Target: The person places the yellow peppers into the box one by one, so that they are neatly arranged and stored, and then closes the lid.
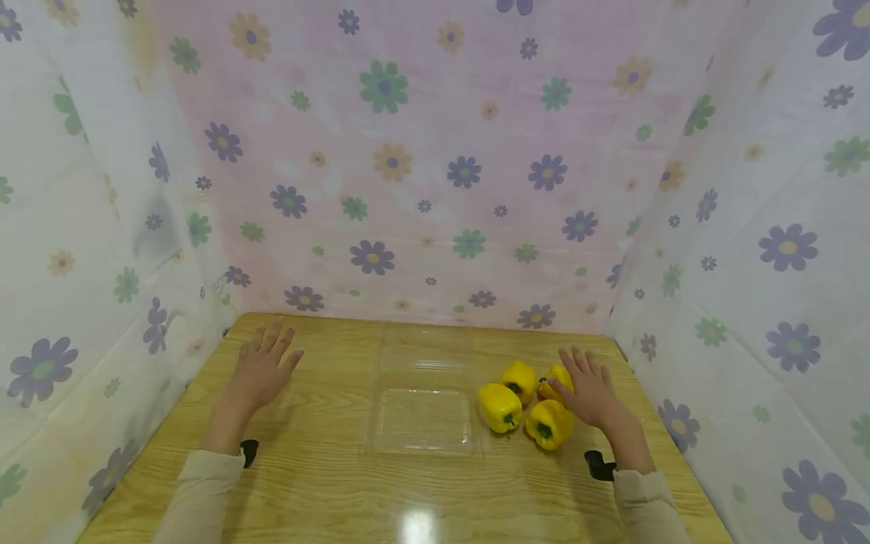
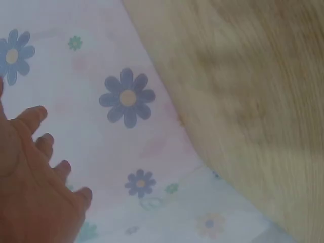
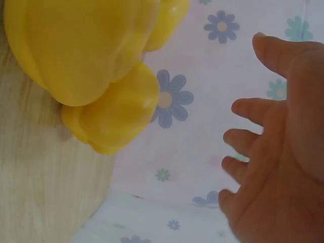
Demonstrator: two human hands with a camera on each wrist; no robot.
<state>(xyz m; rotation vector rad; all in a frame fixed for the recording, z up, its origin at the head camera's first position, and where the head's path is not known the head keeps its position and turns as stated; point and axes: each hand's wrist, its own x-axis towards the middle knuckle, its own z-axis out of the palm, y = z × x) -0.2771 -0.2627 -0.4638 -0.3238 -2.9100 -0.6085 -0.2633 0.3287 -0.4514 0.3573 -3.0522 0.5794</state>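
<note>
Several yellow bell peppers (image 1: 499, 408) sit grouped right of the middle of the wooden table. Left of them lies a clear plastic container (image 1: 423, 419) with its lid (image 1: 424, 347) folded back behind it. My left hand (image 1: 261, 374) is over the table's left side, fingers straight and spread, holding nothing. On the other side my right hand (image 1: 590, 389) hovers by the peppers, its fingers extended and part of one pepper hidden behind it. In the right wrist view, peppers (image 3: 81, 45) appear large, apart from the right hand (image 3: 273, 147).
The wooden table (image 1: 306, 483) has floral cloth (image 1: 421, 166) hanging behind it and along both sides. A black wrist strap piece (image 1: 600, 465) shows at the right wrist, and another (image 1: 250, 453) at the left.
</note>
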